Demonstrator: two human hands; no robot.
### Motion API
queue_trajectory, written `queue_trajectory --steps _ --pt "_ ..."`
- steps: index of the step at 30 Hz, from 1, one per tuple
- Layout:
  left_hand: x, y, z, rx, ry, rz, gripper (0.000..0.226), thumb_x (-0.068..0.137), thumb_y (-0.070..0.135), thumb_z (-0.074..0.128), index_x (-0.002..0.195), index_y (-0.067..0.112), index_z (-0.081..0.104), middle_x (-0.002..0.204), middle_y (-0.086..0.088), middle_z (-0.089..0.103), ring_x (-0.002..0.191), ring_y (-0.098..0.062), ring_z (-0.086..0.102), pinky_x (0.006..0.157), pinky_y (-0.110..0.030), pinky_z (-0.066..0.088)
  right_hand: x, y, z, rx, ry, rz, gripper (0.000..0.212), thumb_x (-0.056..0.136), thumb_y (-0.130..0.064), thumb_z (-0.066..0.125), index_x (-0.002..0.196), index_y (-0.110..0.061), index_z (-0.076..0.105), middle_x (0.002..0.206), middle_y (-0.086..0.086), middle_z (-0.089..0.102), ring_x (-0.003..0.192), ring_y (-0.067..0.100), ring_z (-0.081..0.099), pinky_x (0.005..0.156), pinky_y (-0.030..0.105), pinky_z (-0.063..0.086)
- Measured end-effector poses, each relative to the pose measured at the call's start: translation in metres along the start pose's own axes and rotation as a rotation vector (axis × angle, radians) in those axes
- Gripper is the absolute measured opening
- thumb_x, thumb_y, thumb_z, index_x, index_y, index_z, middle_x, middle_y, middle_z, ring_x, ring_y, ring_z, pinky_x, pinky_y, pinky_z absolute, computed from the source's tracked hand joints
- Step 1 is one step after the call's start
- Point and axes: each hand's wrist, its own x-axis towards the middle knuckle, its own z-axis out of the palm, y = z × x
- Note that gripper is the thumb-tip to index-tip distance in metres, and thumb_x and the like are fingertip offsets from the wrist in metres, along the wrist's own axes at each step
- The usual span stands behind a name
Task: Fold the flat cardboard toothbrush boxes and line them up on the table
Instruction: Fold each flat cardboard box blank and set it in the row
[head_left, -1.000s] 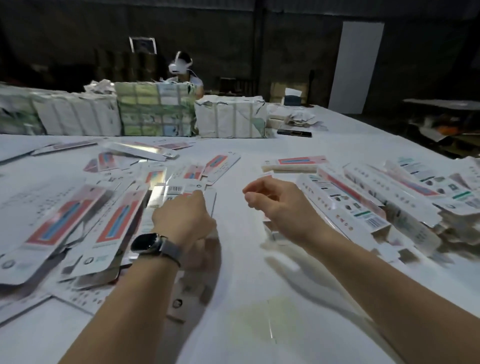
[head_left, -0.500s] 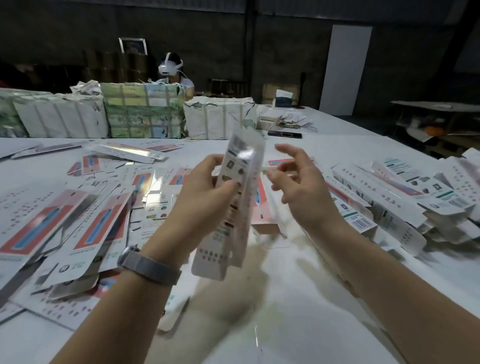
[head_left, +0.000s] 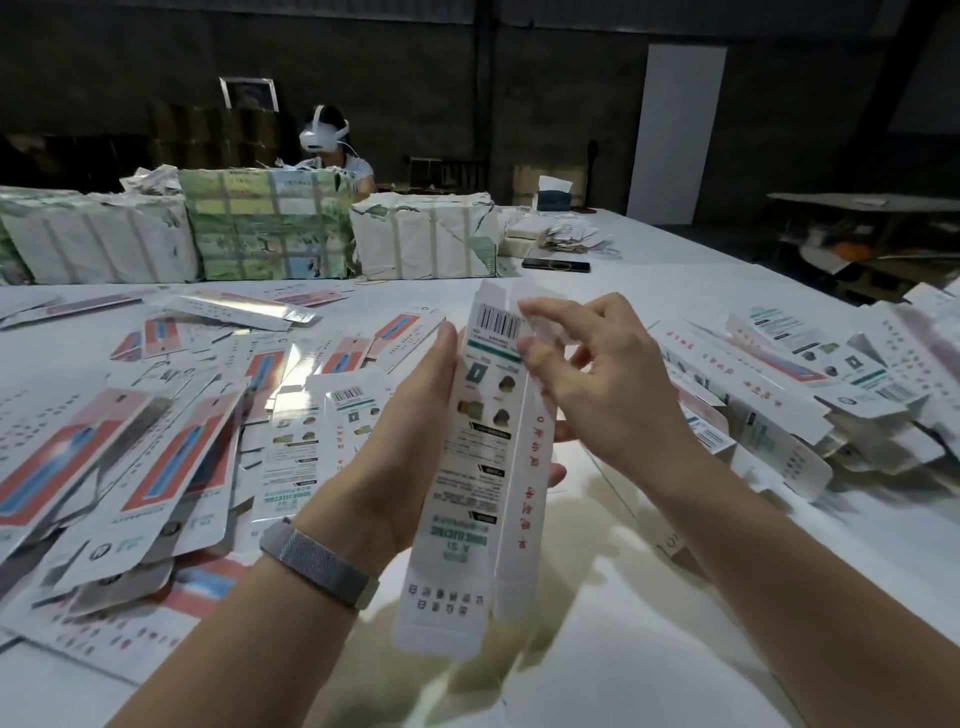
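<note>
At frame centre, above the white worktop (head_left: 675, 597), a long white toothbrush box (head_left: 483, 467) stands nearly upright between both hands. The left hand (head_left: 410, 441) cradles its left side, fingers wrapped behind it; the right hand (head_left: 597, 384) pinches its upper right edge near the barcode. Flat boxes (head_left: 156, 457) litter the left, folded boxes (head_left: 810, 395) pile at right. Wrapped bundles (head_left: 270, 228) line the upper left.
</note>
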Motion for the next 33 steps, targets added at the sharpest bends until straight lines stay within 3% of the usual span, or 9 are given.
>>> queue_trajectory --steps 5,10,13,17,21,23,26,29,33 --pt "-0.004 -0.005 0.01 0.068 0.042 -0.019 0.058 0.102 0.058 0.029 0.108 0.022 0.075 0.108 -0.018 0.073 0.09 -0.036 0.073 0.069 -0.044 0.061 -0.001 -0.006 0.004 0.012 0.051 0.008 0.011 0.089 -0.04 0.07 0.096 -0.035 0.064 0.101 -0.005 0.05 0.085 0.003 0.055 0.062 0.011 0.047" --pt "0.005 0.001 0.021 0.391 0.087 0.087 0.052 0.106 0.038 0.028 0.13 -0.001 0.052 0.119 -0.034 0.063 0.095 -0.046 0.065 0.072 -0.043 0.057 0.004 -0.008 -0.009 0.138 0.033 0.058 0.034 0.089 -0.05 0.065 0.08 -0.02 0.053 0.09 0.013 0.062 0.078 0.033 0.063 0.067 0.05 0.054" --pt "-0.006 -0.005 0.021 0.3 0.005 0.039 0.055 0.102 0.053 0.031 0.13 0.011 0.054 0.104 -0.019 0.073 0.081 -0.033 0.073 0.065 -0.037 0.059 0.005 -0.01 -0.016 0.16 -0.006 0.017 0.041 0.089 -0.051 0.063 0.082 -0.012 0.053 0.086 0.018 0.064 0.072 0.035 0.064 0.058 0.048 0.054" --pt "-0.002 -0.009 0.007 0.501 -0.022 0.217 0.025 0.108 0.018 0.03 0.11 0.004 0.051 0.104 -0.015 0.06 0.076 -0.015 0.059 0.07 -0.024 0.05 0.009 -0.009 -0.026 0.216 -0.156 0.057 0.056 0.082 -0.057 0.055 0.09 -0.002 0.051 0.084 0.018 0.066 0.058 0.025 0.067 0.044 0.043 0.055" --pt "0.004 -0.017 0.002 0.447 0.03 0.253 0.032 0.108 0.01 0.02 0.113 -0.006 0.048 0.077 -0.006 0.052 0.048 0.003 0.057 0.052 -0.014 0.045 0.013 -0.007 -0.032 0.211 -0.2 0.003 0.05 0.085 -0.053 0.054 0.085 -0.004 0.047 0.098 0.018 0.06 0.077 0.024 0.071 0.053 0.043 0.06" --pt "0.007 -0.011 0.011 0.478 0.025 0.154 0.035 0.109 0.022 0.024 0.121 0.003 0.051 0.082 -0.013 0.059 0.056 -0.006 0.064 0.053 -0.017 0.05 0.013 -0.006 -0.029 0.223 -0.189 0.009 0.046 0.085 -0.051 0.056 0.084 -0.005 0.048 0.1 0.017 0.06 0.081 0.023 0.071 0.06 0.044 0.061" --pt "-0.002 -0.01 0.023 0.308 0.101 0.128 0.036 0.107 0.045 0.028 0.137 0.033 0.042 0.105 -0.016 0.069 0.077 -0.028 0.071 0.063 -0.039 0.06 0.009 -0.007 -0.022 0.362 -0.13 0.058 0.036 0.085 -0.042 0.061 0.088 -0.009 0.049 0.096 0.02 0.062 0.08 0.023 0.073 0.062 0.047 0.061" --pt "-0.002 -0.014 0.017 0.19 0.155 0.265 0.037 0.107 0.046 0.03 0.143 0.05 0.034 0.104 -0.008 0.073 0.079 -0.026 0.072 0.067 -0.045 0.062 0.003 -0.01 -0.011 0.503 -0.098 0.07 0.014 0.094 -0.026 0.064 0.105 -0.024 0.056 0.102 0.012 0.058 0.086 0.024 0.071 0.064 0.036 0.062" --pt "-0.001 -0.014 0.014 0.021 0.124 0.267 0.041 0.107 0.038 0.034 0.141 0.062 0.032 0.116 -0.004 0.072 0.085 -0.021 0.072 0.074 -0.046 0.062 -0.004 -0.013 0.001 0.573 -0.172 0.171 0.031 0.099 -0.021 0.058 0.128 -0.032 0.056 0.108 0.013 0.066 0.09 0.025 0.071 0.068 0.041 0.062"
